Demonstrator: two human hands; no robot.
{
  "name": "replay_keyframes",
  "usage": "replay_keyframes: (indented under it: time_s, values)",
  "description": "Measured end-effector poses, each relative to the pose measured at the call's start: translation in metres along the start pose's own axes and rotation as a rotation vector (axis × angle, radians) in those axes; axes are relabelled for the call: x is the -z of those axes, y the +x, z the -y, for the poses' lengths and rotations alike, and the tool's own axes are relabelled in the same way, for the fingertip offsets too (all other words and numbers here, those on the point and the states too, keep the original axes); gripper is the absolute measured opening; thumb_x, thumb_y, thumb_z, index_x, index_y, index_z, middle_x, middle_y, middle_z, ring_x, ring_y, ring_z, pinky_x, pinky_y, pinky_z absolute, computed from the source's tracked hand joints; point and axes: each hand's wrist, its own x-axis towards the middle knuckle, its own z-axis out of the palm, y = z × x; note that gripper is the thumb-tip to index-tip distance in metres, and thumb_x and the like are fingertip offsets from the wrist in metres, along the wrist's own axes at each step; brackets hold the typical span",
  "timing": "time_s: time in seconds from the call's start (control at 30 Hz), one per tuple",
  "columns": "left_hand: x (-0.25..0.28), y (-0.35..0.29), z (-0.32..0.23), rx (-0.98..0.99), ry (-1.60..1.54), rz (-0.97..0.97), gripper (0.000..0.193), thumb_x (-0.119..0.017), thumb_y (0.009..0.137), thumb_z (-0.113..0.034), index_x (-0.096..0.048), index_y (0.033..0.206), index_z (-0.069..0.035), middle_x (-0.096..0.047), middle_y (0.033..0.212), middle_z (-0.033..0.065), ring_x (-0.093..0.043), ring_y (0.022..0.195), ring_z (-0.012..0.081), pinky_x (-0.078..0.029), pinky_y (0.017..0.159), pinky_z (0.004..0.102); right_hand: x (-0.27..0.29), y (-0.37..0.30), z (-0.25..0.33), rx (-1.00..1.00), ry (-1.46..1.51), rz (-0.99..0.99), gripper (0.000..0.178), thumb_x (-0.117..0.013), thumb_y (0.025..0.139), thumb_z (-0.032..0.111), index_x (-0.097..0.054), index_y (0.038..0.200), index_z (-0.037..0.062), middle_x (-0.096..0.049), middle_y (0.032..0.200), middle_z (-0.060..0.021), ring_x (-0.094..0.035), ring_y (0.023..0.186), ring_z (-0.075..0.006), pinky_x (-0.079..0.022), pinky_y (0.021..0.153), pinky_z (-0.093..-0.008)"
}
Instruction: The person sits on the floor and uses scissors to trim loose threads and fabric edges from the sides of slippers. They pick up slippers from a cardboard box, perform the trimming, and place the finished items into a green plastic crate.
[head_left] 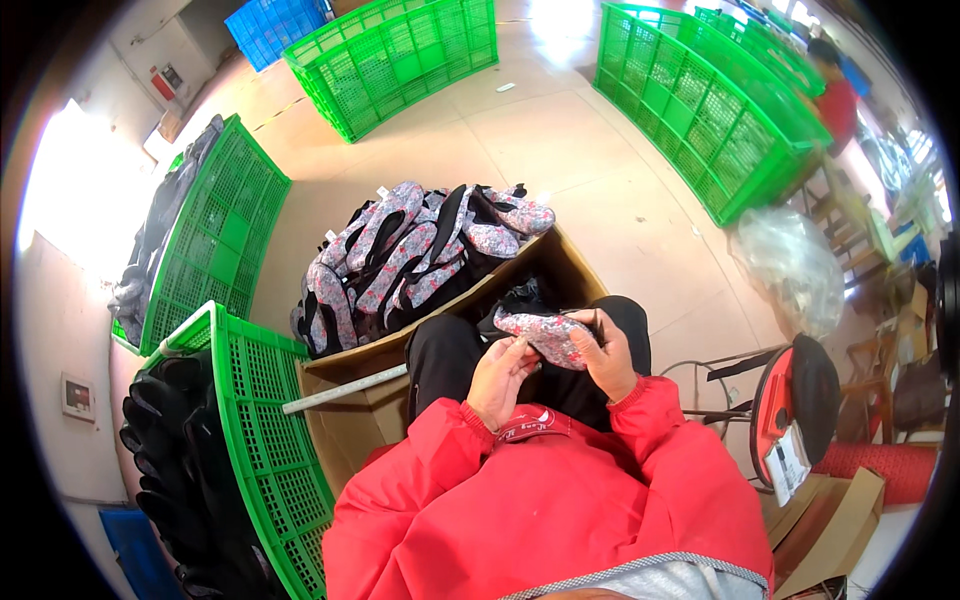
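Above my lap, both hands hold a grey-and-pink flowered slipper point(550, 333) with black parts. My left hand point(497, 382) pinches its near edge, thumb and fingers together. The fingers of my right hand point(608, 357) wrap round the other end, with the thumb on the flowered side. Just beyond my knees is a heap of similar flowered and black slippers point(405, 250), piled against a cardboard box point(470, 300). Small white tags stick up from a few of them. Something black lies inside the box behind the held slipper, too dark to make out.
A green crate point(275, 450) with black footwear point(185, 470) stands close on my left, another green crate point(215, 240) beyond it. Large green crates point(400, 60) stand farther off. To the right are a clear plastic bag point(790, 265) and a round black-topped stool point(808, 395). A person in red point(838, 105) is far right.
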Motion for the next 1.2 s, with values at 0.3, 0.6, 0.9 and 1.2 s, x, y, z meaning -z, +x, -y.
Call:
replay_keyframes:
  time_s: [0.3,0.6,0.9,1.2]
  values:
    - [0.025,-0.015,0.001,0.008,-0.115,-0.028,0.032,-0.055,0.1,-0.031,-0.058,0.123,-0.01,-0.063,0.12,0.002,-0.057,0.11,0.0152,-0.041,0.1,0.0329,-0.038,-0.015,0.004,-0.034,0.14,0.118,0.024,-0.069,0.094,0.016,-0.061,0.111,0.0011,-0.064,0.108,-0.0045,-0.056,0.093,-0.0066,-0.048,0.081,-0.0236]
    - [0.037,-0.057,-0.021,-0.027,0.036,-0.152,0.023,-0.055,0.101,-0.026,-0.061,0.102,-0.004,-0.069,0.103,0.0077,-0.066,0.092,0.017,-0.052,0.084,0.0334,-0.065,-0.043,0.008,-0.064,-0.023,0.273,0.025,-0.074,0.088,0.018,-0.06,0.104,0.0055,-0.065,0.086,-0.0066,-0.061,0.078,-0.0117,-0.049,0.072,-0.0269]
    - [0.056,-0.067,-0.044,0.148,-0.126,-0.178,0.026,-0.063,0.095,-0.024,-0.062,0.113,-0.006,-0.068,0.111,0.0086,-0.064,0.1,0.0229,-0.049,0.091,0.0381,-0.083,-0.039,0.019,-0.021,-0.191,0.405,0.025,-0.07,0.087,0.025,-0.055,0.095,0.0062,-0.065,0.083,-0.0154,-0.065,0.075,-0.0332,-0.049,0.065,-0.0389]
    - [0.074,-0.068,-0.042,-0.09,0.058,-0.257,0.006,-0.059,0.097,-0.009,-0.055,0.093,-0.005,-0.067,0.091,0.0091,-0.066,0.083,0.0211,-0.055,0.079,0.0362,-0.098,-0.032,0.002,-0.035,-0.274,0.471,0.029,-0.067,0.089,0.031,-0.054,0.098,0.0068,-0.065,0.082,-0.019,-0.064,0.077,-0.04,-0.048,0.063,-0.0459]
